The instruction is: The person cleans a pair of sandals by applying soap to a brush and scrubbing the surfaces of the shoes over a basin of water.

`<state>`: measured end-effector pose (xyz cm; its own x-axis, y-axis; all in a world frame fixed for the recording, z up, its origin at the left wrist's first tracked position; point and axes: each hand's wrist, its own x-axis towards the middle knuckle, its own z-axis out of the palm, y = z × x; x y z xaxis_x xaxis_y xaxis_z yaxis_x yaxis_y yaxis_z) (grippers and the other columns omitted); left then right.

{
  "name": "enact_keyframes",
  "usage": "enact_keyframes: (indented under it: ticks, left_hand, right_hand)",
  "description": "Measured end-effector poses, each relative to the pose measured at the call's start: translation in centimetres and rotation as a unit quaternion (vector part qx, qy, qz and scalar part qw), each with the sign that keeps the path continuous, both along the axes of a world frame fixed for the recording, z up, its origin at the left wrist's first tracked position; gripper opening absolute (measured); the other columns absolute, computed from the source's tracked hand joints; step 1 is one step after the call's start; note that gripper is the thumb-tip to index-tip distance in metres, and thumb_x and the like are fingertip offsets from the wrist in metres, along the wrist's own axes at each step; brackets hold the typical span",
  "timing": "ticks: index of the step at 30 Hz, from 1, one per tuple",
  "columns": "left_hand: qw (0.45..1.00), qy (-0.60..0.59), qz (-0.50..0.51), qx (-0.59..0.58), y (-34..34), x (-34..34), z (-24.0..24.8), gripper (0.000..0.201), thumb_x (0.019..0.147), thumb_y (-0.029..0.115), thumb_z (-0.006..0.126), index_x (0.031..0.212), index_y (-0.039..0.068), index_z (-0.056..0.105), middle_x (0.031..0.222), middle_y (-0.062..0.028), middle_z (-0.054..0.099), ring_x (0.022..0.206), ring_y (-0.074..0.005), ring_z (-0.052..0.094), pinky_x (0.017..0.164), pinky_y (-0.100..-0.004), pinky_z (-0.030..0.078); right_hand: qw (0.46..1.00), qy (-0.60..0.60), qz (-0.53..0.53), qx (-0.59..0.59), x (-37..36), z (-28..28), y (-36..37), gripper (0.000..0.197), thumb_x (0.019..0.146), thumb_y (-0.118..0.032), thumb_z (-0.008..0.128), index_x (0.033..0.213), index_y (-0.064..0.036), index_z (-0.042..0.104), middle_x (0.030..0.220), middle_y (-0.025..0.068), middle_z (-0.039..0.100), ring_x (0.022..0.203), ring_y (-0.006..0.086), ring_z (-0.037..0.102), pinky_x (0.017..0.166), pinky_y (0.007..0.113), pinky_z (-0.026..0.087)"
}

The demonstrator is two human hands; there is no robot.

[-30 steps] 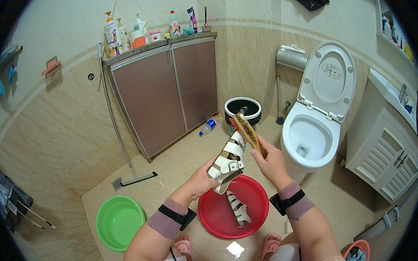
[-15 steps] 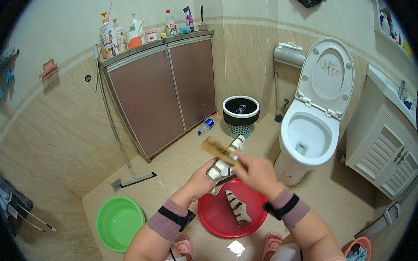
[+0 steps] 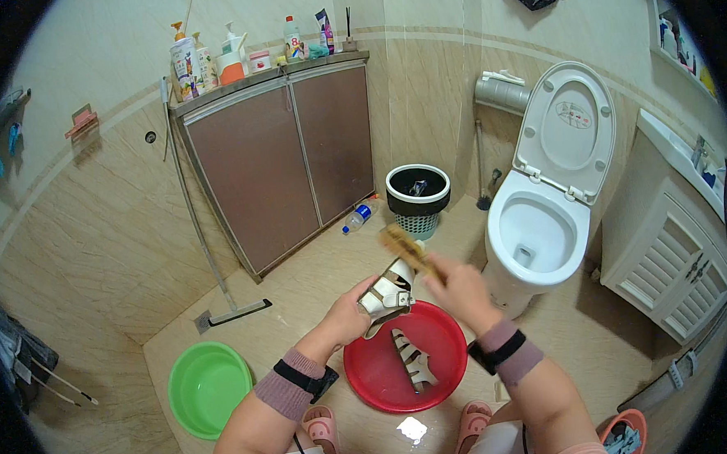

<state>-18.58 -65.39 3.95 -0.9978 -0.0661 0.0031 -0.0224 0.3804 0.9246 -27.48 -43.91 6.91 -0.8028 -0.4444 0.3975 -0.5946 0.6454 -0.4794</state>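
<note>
White and strappy, the sandal (image 3: pixel 386 298) mid-frame is clamped in the left hand (image 3: pixel 348 314); the right hand (image 3: pixel 463 291) grips a wooden brush (image 3: pixel 406 247), best worked in short strokes above the red plastic basin (image 3: pixel 450 339).

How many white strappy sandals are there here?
2. One white strappy sandal with a buckle is in the person's left hand; another white strappy sandal lies in the round red plastic basin. No more show, though some could be hidden.
</note>
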Motion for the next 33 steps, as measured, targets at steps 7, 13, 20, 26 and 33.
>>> enact_keyframes:
  ticks: [7,13,20,26,33]
  left_hand:
    - [1.0,-0.001,0.001,0.017,0.2,-0.3,0.2,0.07,0.076,-0.015,0.049,0.143,0.005,0.041,0.123,-0.0155,0.061,0.11,-0.0211,0.059,0.086,-0.0279,0.049]
    - [0.996,-0.032,-0.013,0.079,-0.1,-0.1,0.4,0.077,0.07,-0.017,0.048,0.143,0.006,0.042,0.125,-0.0106,0.057,0.112,-0.0189,0.054,0.092,-0.0263,0.045]
    - [0.996,-0.026,0.001,0.083,0.1,0.4,0.2,0.078,0.071,-0.018,0.045,0.145,0.005,0.04,0.128,-0.0121,0.056,0.116,-0.0196,0.053,0.095,-0.0271,0.043]
    - [0.998,-0.041,-0.006,0.053,1.0,0.4,1.5,0.076,0.072,-0.018,0.045,0.144,0.004,0.04,0.126,-0.0111,0.056,0.113,-0.0195,0.054,0.091,-0.0272,0.046]
    - [0.994,-0.053,-0.004,0.091,0.8,0.1,1.0,0.072,0.074,-0.019,0.044,0.142,0.005,0.042,0.125,-0.0122,0.059,0.115,-0.0194,0.056,0.096,-0.0267,0.043]
  right_hand:
    - [0.998,-0.031,-0.049,-0.007,-1.0,0.6,0.8,0.044,0.083,-0.034,0.066,0.122,-0.0124,0.064,0.088,0.0187,0.069,0.076,0.0368,0.067,0.069,0.044,0.054]
    - [0.998,0.017,0.055,-0.011,1.3,0.0,-0.8,0.041,0.085,-0.03,0.062,0.12,-0.0105,0.063,0.087,0.0215,0.068,0.08,0.0386,0.066,0.073,0.049,0.052]
    - [0.996,0.013,0.081,0.018,2.2,0.1,-1.2,0.04,0.086,-0.032,0.061,0.121,-0.0128,0.062,0.092,0.0202,0.068,0.083,0.0384,0.066,0.073,0.048,0.053]
    - [0.997,-0.063,-0.033,0.038,-0.3,1.1,0.3,0.043,0.085,-0.033,0.061,0.123,-0.0128,0.062,0.088,0.0216,0.068,0.081,0.0389,0.066,0.072,0.049,0.053]
    - [0.999,-0.044,0.01,-0.003,-0.4,0.8,0.6,0.037,0.085,-0.031,0.061,0.119,-0.0155,0.065,0.088,0.0225,0.067,0.079,0.0388,0.066,0.072,0.049,0.052]
